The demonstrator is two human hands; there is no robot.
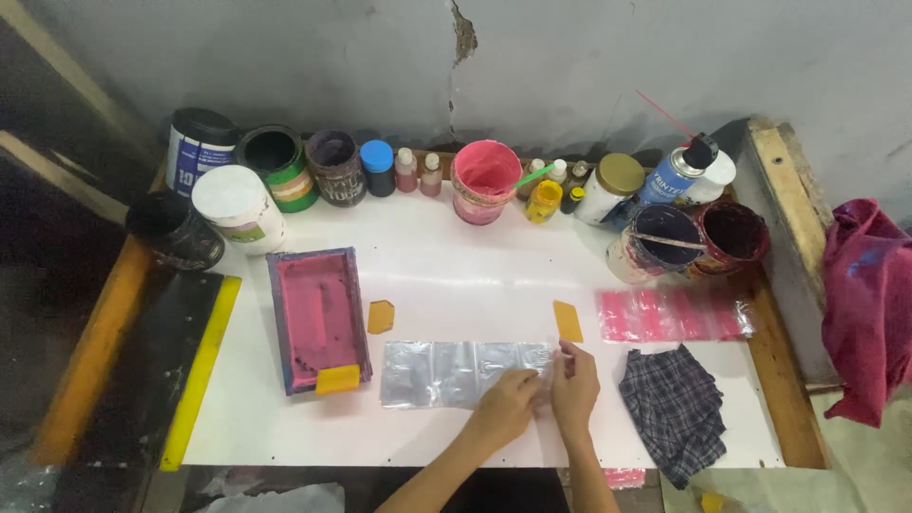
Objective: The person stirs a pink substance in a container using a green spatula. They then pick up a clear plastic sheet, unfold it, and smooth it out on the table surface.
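Observation:
A clear plastic bag (446, 372) lies flat on the white table (446, 275) near its front edge. My left hand (506, 407) presses on the bag's right end with fingers curled. My right hand (575, 385) pinches the bag's right edge just beside it. Two small orange tabs, one (380, 316) left of the bag and one (567, 321) above my right hand, lie on the table. A pink-stained printing frame (317, 318) with a yellow squeegee piece (337, 379) sits to the left of the bag.
Several paint pots and bottles line the back, among them a pink pot (485, 180) and a spray can (676, 171). Pink plastic bags (673, 314) and a checked cloth (676, 408) lie at the right. A red rag (866, 313) hangs past the wooden edge.

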